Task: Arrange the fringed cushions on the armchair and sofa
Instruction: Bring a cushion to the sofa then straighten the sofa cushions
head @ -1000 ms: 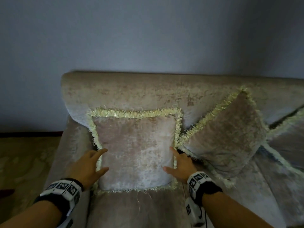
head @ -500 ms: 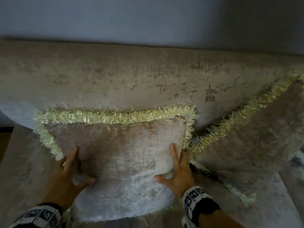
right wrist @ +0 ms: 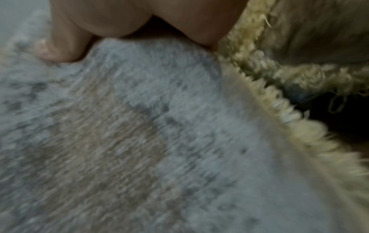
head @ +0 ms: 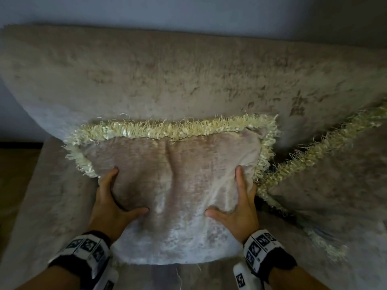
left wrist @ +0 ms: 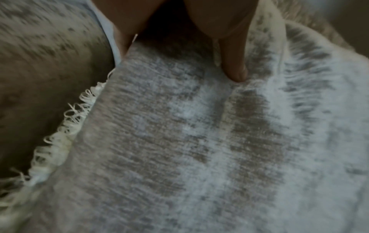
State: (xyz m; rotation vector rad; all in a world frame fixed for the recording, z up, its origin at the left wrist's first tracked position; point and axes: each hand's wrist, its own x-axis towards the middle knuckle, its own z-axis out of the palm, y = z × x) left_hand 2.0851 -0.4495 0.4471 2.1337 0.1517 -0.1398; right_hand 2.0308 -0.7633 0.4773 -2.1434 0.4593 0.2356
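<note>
1. Only the head view takes in the whole scene: the sofa [head: 188,76] with its broad velvet backrest, both hands, and a second cushion [head: 326,185] tilted on its corner, just beyond the right hand's outer side. A strip of wall [head: 188,9] shows above the backrest and a patch of floor [head: 16,174] lies well out past the left hand.
2. The left wrist view shows what the head view cannot: the thumb tip dug into the velvet, puckering a fold, with the pale fringe trailing off the edge onto the sofa fabric.
3. The right wrist view, blurred, shows the thumb pressed into the pile and two runs of yellow fringe meeting beside the hand, one from each cushion, with a dark gap between them.
4. Count: two fringed cushions, two hands, two marker-patterned wrist bands [head: 262,248], one sofa.
5. The fringed cushion [head: 173,189] sits between the two hands, leaning on the backrest, its top fringe beyond the fingertips.
6. The left hand [head: 109,208] grips the cushion's left edge, thumb spread across the front face, forefinger along the side; the other fingers are hidden behind.
7. The right hand [head: 238,210] grips the right edge likewise, thumb on the face, fingers up the side, bunching the cloth.
</note>
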